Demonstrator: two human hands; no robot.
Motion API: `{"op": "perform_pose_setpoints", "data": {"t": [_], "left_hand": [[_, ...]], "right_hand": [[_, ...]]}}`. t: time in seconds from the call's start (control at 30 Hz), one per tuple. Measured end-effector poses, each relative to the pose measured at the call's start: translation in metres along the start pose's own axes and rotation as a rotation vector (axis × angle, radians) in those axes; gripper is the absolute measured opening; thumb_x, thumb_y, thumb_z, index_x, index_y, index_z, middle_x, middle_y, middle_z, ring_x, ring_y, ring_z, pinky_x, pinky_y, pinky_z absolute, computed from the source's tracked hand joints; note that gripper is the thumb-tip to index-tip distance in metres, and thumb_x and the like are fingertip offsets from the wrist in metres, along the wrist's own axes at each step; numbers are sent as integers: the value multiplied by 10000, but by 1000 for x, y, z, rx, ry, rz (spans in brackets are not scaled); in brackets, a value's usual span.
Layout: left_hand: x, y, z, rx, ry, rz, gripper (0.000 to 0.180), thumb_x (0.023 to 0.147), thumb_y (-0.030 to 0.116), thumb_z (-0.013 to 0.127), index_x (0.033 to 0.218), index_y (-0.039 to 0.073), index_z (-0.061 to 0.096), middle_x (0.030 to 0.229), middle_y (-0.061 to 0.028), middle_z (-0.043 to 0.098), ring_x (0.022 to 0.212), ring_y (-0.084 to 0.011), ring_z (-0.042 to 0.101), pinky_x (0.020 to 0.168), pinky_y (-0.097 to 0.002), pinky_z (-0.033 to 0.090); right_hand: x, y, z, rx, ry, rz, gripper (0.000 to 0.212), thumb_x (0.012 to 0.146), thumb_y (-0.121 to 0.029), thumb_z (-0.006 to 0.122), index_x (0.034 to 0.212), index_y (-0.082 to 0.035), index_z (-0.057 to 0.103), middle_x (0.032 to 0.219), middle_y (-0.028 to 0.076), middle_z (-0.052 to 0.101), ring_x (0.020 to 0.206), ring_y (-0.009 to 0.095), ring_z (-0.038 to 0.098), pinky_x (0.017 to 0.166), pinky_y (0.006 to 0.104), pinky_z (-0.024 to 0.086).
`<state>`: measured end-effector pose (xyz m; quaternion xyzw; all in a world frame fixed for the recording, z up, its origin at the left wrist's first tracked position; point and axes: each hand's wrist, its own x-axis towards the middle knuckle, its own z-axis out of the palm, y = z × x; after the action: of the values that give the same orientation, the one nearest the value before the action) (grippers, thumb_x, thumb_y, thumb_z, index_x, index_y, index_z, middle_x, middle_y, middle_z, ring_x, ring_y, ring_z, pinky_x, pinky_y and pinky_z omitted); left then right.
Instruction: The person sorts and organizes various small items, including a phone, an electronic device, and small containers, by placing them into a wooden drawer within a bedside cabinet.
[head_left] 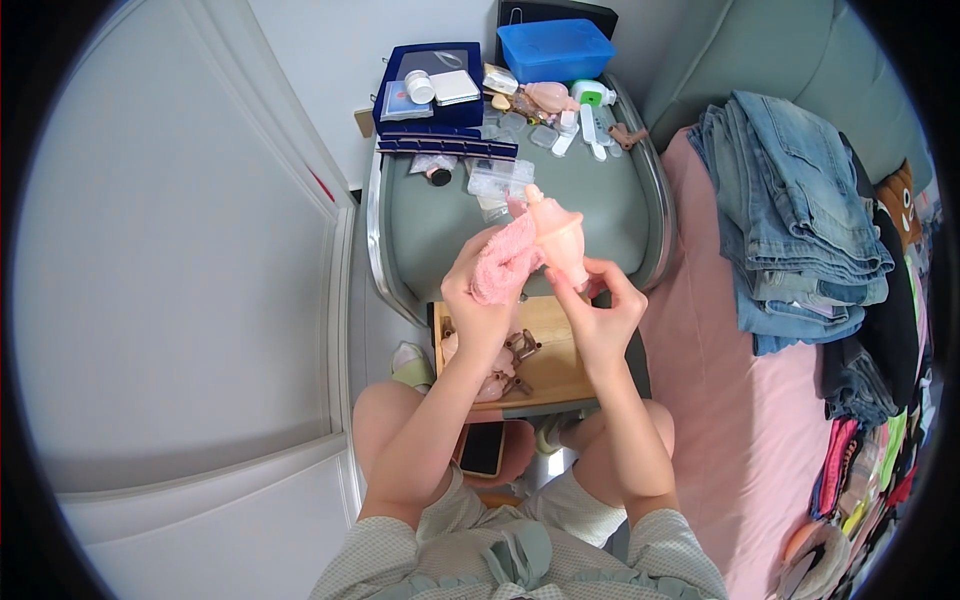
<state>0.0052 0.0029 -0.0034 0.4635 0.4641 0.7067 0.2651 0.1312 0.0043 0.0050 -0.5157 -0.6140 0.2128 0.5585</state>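
Note:
A pale peach piece that looks like a doll's torso (562,238) is held up tilted, its narrow knobbed end pointing up and away. My right hand (607,310) pinches its lower end between thumb and fingers. In my left hand (478,305) is a bunched, fluffy pink cloth (507,262), pressed against the torso's left side. Some of the left fingers are hidden behind the cloth. Below both hands a wooden tray (560,345) bears several pink and brown doll-like parts (515,355) on its left side, partly covered by my left forearm.
A grey-green chair (440,225) with metal armrests carries a blue box (557,50), a dark blue case (440,110), clear small containers and more parts. Folded jeans (790,200) lie on a pink-covered bed (720,450) at right. A phone (482,448) lies between my legs.

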Motion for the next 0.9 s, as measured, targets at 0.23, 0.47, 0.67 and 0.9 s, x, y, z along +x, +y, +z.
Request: {"op": "perform_pose_setpoints", "data": {"t": [0.23,0.47,0.67,0.9], "left_hand": [[10,11,-9,68,-58,84,246,635,-27,721,866,-33,636,920,-70,599,809,-156,591,715,-259,468],[14,9,-6,17,-116,46,230,673,19,742,856,-42,618,890,-60,602,791,-138,578,707,-251,461],[10,-1,-4,-168,-149,-133,224,743,97,747,875,-35,622,865,-38,639,784,-97,578,715,-250,467],[5,-7,-3,-222,-208,-238,303,780,97,711,1029,-6,573,968,-60,618,877,-117,574,785,-256,459]], "right_hand": [[-5,-2,-1,424,-240,312,180,798,-135,694,858,31,658,652,-17,586,584,41,503,528,196,406],[4,-3,-18,636,-559,491,302,917,-254,532,824,8,649,650,-8,558,593,39,461,537,186,346],[4,7,-19,1254,-719,798,429,943,-439,408,799,-53,527,575,-49,393,532,63,335,514,202,268],[-7,3,-6,2054,-803,1068,427,935,-514,376,706,-157,427,555,-65,349,560,69,302,539,207,284]]}}
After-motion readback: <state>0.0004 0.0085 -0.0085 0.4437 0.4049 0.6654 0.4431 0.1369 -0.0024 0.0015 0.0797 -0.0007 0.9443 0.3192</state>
